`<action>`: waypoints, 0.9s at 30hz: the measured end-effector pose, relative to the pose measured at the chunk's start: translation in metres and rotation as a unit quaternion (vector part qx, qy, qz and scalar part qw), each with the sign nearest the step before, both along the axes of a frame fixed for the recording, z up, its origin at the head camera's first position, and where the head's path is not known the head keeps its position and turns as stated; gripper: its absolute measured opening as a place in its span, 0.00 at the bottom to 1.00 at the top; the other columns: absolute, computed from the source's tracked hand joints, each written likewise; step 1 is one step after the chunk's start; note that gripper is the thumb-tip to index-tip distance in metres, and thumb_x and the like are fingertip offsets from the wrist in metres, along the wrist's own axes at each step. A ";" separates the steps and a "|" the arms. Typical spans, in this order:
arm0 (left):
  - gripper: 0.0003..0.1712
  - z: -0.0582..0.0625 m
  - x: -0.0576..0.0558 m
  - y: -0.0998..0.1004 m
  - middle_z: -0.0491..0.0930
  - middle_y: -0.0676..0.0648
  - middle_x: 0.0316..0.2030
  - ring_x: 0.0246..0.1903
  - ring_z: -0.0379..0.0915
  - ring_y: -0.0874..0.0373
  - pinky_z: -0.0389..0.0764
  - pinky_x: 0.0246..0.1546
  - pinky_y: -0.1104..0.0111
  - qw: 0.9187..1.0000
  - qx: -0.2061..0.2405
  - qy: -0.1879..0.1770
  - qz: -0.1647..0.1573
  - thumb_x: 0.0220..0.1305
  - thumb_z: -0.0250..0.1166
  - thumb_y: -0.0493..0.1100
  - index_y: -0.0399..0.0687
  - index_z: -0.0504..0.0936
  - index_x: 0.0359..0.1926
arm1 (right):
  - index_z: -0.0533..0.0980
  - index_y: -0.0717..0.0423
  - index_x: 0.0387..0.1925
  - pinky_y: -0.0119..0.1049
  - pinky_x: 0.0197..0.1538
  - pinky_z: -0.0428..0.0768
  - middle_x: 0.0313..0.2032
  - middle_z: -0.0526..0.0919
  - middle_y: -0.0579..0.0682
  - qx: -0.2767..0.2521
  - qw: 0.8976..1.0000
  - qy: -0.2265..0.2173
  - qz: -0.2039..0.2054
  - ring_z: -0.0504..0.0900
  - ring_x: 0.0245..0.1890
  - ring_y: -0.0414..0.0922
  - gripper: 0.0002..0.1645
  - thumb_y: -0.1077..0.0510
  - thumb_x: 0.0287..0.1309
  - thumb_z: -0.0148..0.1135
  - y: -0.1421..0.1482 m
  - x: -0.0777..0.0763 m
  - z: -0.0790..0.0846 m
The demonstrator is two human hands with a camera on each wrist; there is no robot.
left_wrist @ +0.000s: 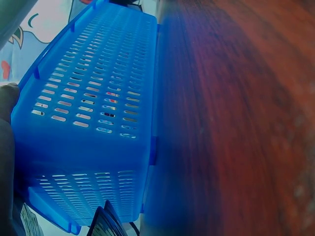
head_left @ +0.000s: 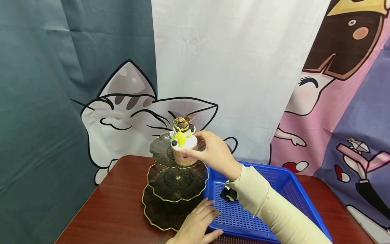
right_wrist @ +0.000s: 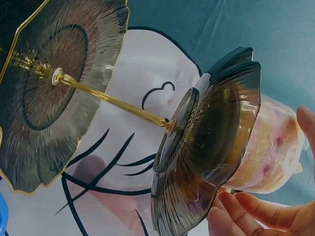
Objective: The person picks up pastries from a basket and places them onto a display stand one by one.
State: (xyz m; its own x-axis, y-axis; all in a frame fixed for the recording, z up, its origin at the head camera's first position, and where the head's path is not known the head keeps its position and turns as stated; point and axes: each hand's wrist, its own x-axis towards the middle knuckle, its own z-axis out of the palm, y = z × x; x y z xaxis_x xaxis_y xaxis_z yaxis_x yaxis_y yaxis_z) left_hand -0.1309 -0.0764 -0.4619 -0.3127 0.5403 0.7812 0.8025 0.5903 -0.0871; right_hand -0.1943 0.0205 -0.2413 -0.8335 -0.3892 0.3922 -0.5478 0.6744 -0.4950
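My right hand (head_left: 214,152) holds a clear dessert cup (head_left: 184,157) by its side, thumb in front and fingers behind. Pink and cream layers show through its wall; yellow fruit and a dark berry sit on its white top. In the right wrist view the cup (right_wrist: 273,152) is close against the top tier (right_wrist: 216,132) of a three-tier stand (head_left: 155,196). Behind it is a second dessert (head_left: 179,125) with chocolate-brown topping and a gold ring. My left hand (head_left: 198,223) lies with fingers extended at the basket's near left corner, beside the bottom tier.
A blue plastic basket (head_left: 289,186) stands right of the stand, with a small dark item (head_left: 228,194) inside. Both are on a reddish-brown wooden table (head_left: 100,210). A cartoon-printed curtain (head_left: 237,67) hangs close behind.
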 end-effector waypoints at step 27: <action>0.19 -0.001 -0.002 0.001 0.80 0.55 0.39 0.54 0.75 0.58 0.70 0.63 0.62 1.000 0.002 -0.002 -0.008 0.57 0.66 0.59 0.50 0.81 0.40 | 0.75 0.51 0.52 0.38 0.42 0.81 0.46 0.82 0.48 -0.021 0.999 -0.002 0.026 0.82 0.42 0.44 0.33 0.37 0.50 0.68 0.018 0.004 -0.001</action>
State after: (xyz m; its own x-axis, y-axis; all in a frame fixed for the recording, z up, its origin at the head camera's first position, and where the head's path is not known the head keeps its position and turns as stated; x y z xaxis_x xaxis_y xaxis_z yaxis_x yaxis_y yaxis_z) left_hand -0.1325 -0.0754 -0.4628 -0.3073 0.5415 0.7825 0.8125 0.5773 -0.0804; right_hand -0.1901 0.0390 -0.2418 -0.8138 -0.4158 0.4060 -0.5801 0.6235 -0.5241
